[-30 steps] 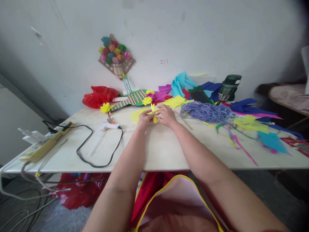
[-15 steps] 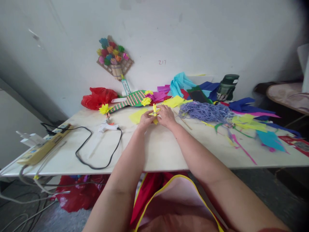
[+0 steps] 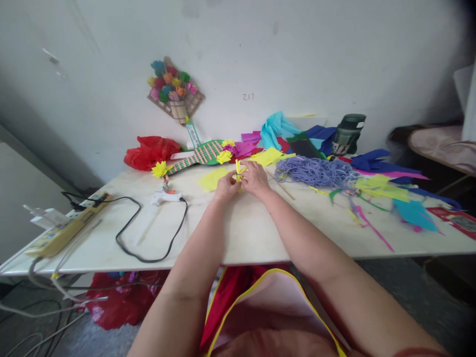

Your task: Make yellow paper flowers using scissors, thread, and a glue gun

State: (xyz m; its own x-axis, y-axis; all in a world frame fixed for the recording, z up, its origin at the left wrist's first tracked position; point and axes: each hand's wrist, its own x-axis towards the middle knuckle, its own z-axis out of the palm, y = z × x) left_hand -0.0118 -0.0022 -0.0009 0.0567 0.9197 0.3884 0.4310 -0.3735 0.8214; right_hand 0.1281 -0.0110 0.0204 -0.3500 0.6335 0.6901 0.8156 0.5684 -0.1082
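Between my hands is a small yellow paper flower (image 3: 238,171), its strips pointing up and fanning out. My left hand (image 3: 227,186) pinches it low on the left side. My right hand (image 3: 256,177) closes on it from the right, fingers bent over the top. Just left of them a yellow paper sheet (image 3: 211,179) lies flat. Behind my hands rests a green guitar-shaped board (image 3: 208,152) with pinkish strips, trimmed with yellow flowers (image 3: 224,157) and a magenta one. A thin stick (image 3: 285,189) lies right of my right hand.
A white glue gun (image 3: 166,198) with a black cord lies left, near a yellow power strip (image 3: 67,225). To the right are a bundle of purple cord (image 3: 318,172), coloured paper scraps (image 3: 415,214) and a dark green bottle (image 3: 348,135). A red plastic bag (image 3: 150,152) sits at the back left.
The flower's side strips now stand more upright between my fingers. My left fingers have closed in lower on it. The view has shifted very slightly.
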